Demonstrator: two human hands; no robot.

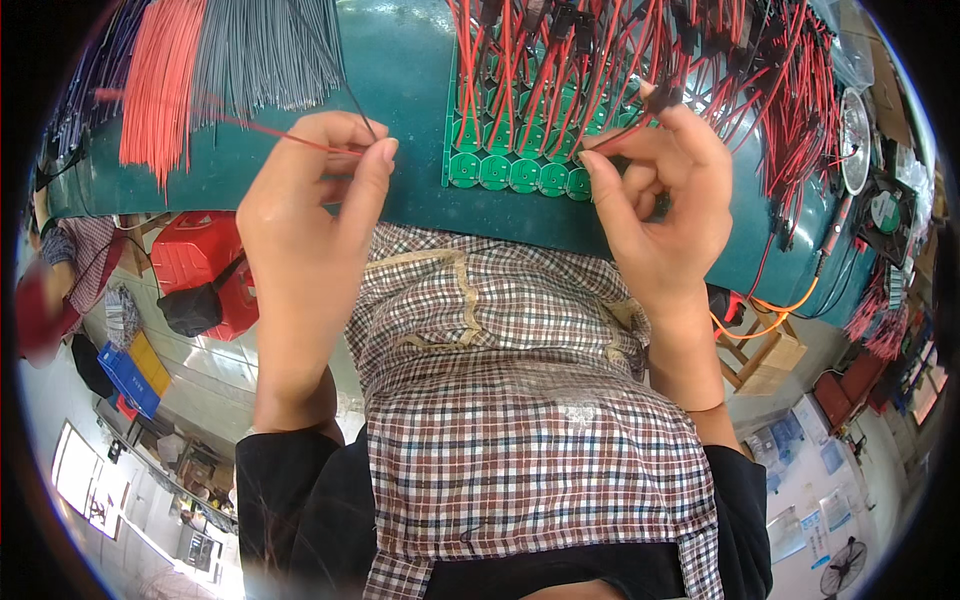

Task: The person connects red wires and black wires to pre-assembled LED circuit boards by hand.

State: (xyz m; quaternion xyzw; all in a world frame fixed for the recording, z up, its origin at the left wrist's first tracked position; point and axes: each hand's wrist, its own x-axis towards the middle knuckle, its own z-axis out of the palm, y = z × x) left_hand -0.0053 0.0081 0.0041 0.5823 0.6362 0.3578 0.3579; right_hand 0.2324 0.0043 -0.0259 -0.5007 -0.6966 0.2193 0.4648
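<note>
While red wire (265, 129) and black wire (360, 112) are pinched in left hand (302, 205), fingertips together, right hand (668, 200), nearly closed, is held over green boards (494, 172); its grip cannot be told.

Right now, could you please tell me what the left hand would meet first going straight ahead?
Most likely the left hand would meet the bundle of grey wires, though depth is unclear.

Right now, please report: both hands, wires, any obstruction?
Left hand pinching red wire and dark wire. Right hand over green circuit boards, grip unclear. Wire leads covering some boards.
</note>
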